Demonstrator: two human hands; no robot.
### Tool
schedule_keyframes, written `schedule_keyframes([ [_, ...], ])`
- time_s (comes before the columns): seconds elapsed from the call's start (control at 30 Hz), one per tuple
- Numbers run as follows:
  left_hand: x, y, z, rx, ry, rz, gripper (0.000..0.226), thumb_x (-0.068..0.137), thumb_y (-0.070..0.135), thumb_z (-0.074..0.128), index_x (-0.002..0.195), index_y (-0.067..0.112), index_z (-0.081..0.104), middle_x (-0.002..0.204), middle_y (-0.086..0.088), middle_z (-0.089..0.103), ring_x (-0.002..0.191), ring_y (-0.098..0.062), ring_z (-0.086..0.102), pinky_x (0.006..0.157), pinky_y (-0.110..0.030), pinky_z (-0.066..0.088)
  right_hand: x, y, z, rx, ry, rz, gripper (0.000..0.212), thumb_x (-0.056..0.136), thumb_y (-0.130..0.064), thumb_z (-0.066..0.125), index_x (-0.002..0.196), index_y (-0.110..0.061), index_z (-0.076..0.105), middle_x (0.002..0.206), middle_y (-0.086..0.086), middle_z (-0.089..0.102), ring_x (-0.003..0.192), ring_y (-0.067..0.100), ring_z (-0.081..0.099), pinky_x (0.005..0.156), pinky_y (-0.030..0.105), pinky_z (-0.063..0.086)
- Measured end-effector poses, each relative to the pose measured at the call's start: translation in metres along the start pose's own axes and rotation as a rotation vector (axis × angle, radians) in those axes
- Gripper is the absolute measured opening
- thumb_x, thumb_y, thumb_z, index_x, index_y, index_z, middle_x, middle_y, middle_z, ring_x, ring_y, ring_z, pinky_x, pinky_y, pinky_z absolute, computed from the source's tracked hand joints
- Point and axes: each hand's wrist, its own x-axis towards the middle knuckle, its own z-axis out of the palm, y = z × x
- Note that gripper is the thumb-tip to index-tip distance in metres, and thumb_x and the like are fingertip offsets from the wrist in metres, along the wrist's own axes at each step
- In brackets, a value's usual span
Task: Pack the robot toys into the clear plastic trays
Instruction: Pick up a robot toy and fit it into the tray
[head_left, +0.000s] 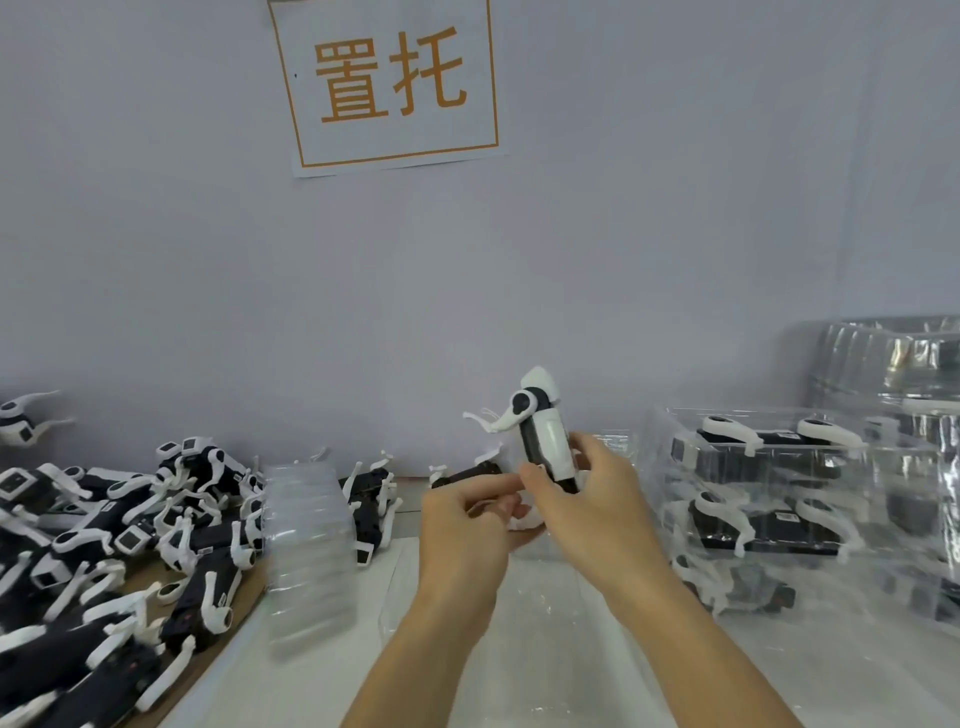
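Right hand (587, 512) grips the robot toy (540, 431) upright by its lower end; left hand (467, 525) pinches a white leg below. Risk: thin legs above the grip may snag entering the tray (524, 597).

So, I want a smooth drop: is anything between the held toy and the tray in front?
Nothing visible: both hands, left hand and right hand, hold the robot toy above the clear tray, whose bare surface lies directly below.

Even, soft indoor light, faint shadows; glare on the clear trays (831, 499); edges bow and blur.
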Motion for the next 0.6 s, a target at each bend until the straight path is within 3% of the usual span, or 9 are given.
schedule_keyframes([
  [0.1,0.0,0.006,-0.007,0.04,-0.198,-0.059,0.044,0.095,-0.013,0.049,0.088,0.016,0.081,0.087,-0.007,0.074,0.083,-0.016,0.068,0.076,-0.035,0.062,0.003,0.003,-0.011,-0.044,0.055,-0.041,0.013,0.083,-0.024,0.072,0.087,-0.032,0.063,0.085,-0.013,0.068,0.077,-0.006,0.062,0.055,0.009,0.044],
  [0.2,0.002,0.012,-0.018,0.26,-0.332,-0.07,0.035,0.095,-0.002,0.054,0.103,0.023,0.078,0.097,0.005,0.076,0.096,-0.01,0.069,0.085,-0.03,0.059,0.003,0.002,-0.018,-0.076,0.092,-0.033,0.019,0.082,-0.02,0.071,0.083,-0.036,0.06,0.08,-0.015,0.067,0.071,-0.002,0.064,0.058,0.017,0.047],
  [0.27,0.005,0.016,-0.026,0.354,-0.241,-0.018,0.034,0.093,-0.001,0.055,0.097,0.024,0.077,0.094,0.01,0.076,0.097,-0.009,0.069,0.085,-0.028,0.058,0.003,0.0,-0.019,-0.056,0.106,-0.009,0.016,0.082,-0.022,0.069,0.082,-0.036,0.06,0.076,-0.011,0.068,0.068,0.005,0.065,0.062,0.026,0.053],
  [0.33,0.008,0.021,-0.035,0.367,-0.034,0.043,0.037,0.089,-0.003,0.052,0.083,0.023,0.077,0.082,0.01,0.075,0.086,-0.011,0.069,0.086,-0.034,0.056,0.002,-0.001,-0.02,-0.024,0.082,0.001,0.013,0.084,-0.025,0.065,0.084,-0.037,0.064,0.071,-0.006,0.07,0.064,0.011,0.066,0.065,0.034,0.055],
  [0.43,0.017,0.028,-0.048,0.22,0.14,0.126,0.03,0.092,0.005,0.053,0.094,0.029,0.071,0.096,0.009,0.071,0.094,-0.018,0.068,0.081,-0.04,0.057,0.001,-0.005,-0.02,-0.012,-0.005,-0.019,0.02,0.087,-0.026,0.059,0.083,-0.044,0.068,0.075,-0.012,0.072,0.068,0.018,0.068,0.068,0.039,0.058],
  [0.5,0.02,0.029,-0.055,0.084,0.062,0.105,0.025,0.097,0.021,0.057,0.114,0.039,0.064,0.113,0.013,0.064,0.105,-0.014,0.065,0.076,-0.033,0.057,0.0,-0.007,-0.019,-0.051,-0.135,-0.083,0.024,0.091,-0.025,0.057,0.094,-0.043,0.072,0.084,-0.016,0.073,0.077,0.011,0.069,0.071,0.034,0.059],
  [0.6,0.021,0.029,-0.062,-0.137,-0.137,-0.037,0.029,0.099,0.024,0.056,0.125,0.037,0.061,0.112,0.009,0.071,0.1,-0.016,0.07,0.081,-0.04,0.06,-0.005,-0.012,-0.017,-0.067,-0.367,-0.156,0.027,0.096,-0.024,0.057,0.107,-0.042,0.073,0.094,-0.014,0.074,0.088,0.009,0.07,0.078,0.034,0.06],
])
